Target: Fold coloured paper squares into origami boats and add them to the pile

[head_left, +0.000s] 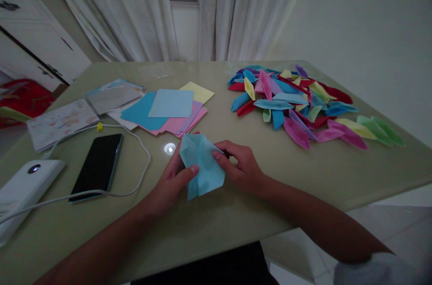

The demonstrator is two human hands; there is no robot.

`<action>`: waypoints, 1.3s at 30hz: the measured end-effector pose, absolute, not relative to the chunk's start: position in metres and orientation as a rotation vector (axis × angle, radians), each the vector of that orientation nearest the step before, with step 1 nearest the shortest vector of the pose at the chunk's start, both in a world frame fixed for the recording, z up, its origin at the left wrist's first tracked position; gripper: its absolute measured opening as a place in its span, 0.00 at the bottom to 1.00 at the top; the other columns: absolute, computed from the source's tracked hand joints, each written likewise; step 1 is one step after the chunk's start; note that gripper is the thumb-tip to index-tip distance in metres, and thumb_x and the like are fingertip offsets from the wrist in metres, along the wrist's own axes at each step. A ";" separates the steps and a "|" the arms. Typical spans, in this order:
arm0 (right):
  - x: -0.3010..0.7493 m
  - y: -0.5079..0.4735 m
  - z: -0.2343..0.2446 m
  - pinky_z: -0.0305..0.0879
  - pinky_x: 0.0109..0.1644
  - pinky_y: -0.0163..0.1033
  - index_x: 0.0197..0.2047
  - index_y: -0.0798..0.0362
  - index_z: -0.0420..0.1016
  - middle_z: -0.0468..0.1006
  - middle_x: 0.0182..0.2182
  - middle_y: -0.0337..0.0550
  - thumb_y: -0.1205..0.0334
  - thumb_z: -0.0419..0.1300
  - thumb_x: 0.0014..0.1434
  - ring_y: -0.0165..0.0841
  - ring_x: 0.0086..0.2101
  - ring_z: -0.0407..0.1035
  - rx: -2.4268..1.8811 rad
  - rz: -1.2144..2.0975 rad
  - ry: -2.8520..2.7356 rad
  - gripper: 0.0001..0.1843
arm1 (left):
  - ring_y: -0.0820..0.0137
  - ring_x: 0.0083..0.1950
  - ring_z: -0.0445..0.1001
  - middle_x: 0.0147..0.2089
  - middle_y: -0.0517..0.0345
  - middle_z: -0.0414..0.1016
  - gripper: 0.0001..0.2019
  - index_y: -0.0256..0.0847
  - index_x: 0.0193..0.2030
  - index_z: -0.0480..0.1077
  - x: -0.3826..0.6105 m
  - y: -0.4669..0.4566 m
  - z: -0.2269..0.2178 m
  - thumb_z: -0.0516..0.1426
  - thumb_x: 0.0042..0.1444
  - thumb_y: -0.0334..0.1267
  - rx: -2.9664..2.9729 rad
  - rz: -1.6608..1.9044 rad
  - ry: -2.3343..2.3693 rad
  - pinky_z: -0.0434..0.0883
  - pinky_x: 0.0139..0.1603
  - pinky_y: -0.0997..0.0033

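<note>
A light blue sheet of paper point(201, 163), partly folded, is held just above the table's near middle. My left hand point(173, 179) grips its left edge, thumb pressed on top. My right hand point(238, 166) pinches its right edge with the fingers curled over it. Behind them lies a loose stack of square papers point(168, 112) in blue, pink and yellow. To the right sits a heap of folded paper boats point(297, 103) in several colours.
A black phone point(97, 166) lies at the left with a white cable point(135, 141) looping past it. A white device point(23, 190) sits at the left edge. Printed sheets point(60, 121) lie behind the phone. The beige table point(236, 222) ends near my arms. Curtains hang behind.
</note>
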State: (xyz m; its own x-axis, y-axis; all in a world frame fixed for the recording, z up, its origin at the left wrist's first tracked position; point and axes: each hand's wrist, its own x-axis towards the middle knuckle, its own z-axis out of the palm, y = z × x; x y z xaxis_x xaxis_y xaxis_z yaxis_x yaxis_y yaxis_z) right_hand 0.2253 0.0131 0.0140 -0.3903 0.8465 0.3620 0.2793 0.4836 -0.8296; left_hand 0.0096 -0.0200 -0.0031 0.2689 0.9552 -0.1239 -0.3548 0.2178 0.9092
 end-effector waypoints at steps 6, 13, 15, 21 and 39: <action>0.226 0.023 0.008 0.64 0.32 0.35 0.46 0.52 0.83 0.77 0.32 0.39 0.49 0.63 0.72 0.30 0.30 0.68 -1.002 1.209 -1.604 0.15 | 0.44 0.54 0.84 0.53 0.45 0.85 0.37 0.42 0.66 0.71 0.008 -0.014 0.004 0.71 0.49 0.47 0.593 1.111 1.038 0.83 0.46 0.53; 0.230 0.037 0.002 0.65 0.30 0.34 0.44 0.51 0.84 0.79 0.32 0.40 0.44 0.71 0.63 0.31 0.29 0.70 -1.053 1.447 -1.353 0.18 | 0.45 0.51 0.85 0.50 0.48 0.85 0.38 0.40 0.64 0.69 0.006 -0.009 0.024 0.70 0.42 0.42 0.556 1.119 1.098 0.82 0.43 0.55; 0.231 0.038 0.001 0.65 0.30 0.34 0.44 0.51 0.84 0.79 0.32 0.40 0.45 0.71 0.63 0.31 0.29 0.70 -1.047 1.461 -1.343 0.18 | 0.46 0.51 0.84 0.50 0.51 0.85 0.36 0.43 0.62 0.69 0.006 -0.009 0.026 0.69 0.43 0.41 0.573 1.130 1.061 0.82 0.44 0.55; 0.230 0.035 0.002 0.67 0.34 0.35 0.44 0.51 0.83 0.80 0.33 0.40 0.45 0.70 0.64 0.32 0.32 0.71 -0.977 1.466 -1.446 0.17 | 0.47 0.54 0.83 0.51 0.53 0.84 0.31 0.47 0.61 0.70 0.006 -0.011 0.025 0.66 0.47 0.41 0.637 1.099 0.975 0.81 0.46 0.55; 0.228 0.031 0.005 0.62 0.31 0.34 0.43 0.51 0.80 0.75 0.31 0.38 0.44 0.68 0.67 0.30 0.30 0.67 -1.012 1.423 -1.537 0.17 | 0.51 0.49 0.83 0.52 0.50 0.83 0.27 0.46 0.60 0.74 0.005 -0.016 0.013 0.67 0.52 0.43 0.707 1.071 0.954 0.77 0.43 0.59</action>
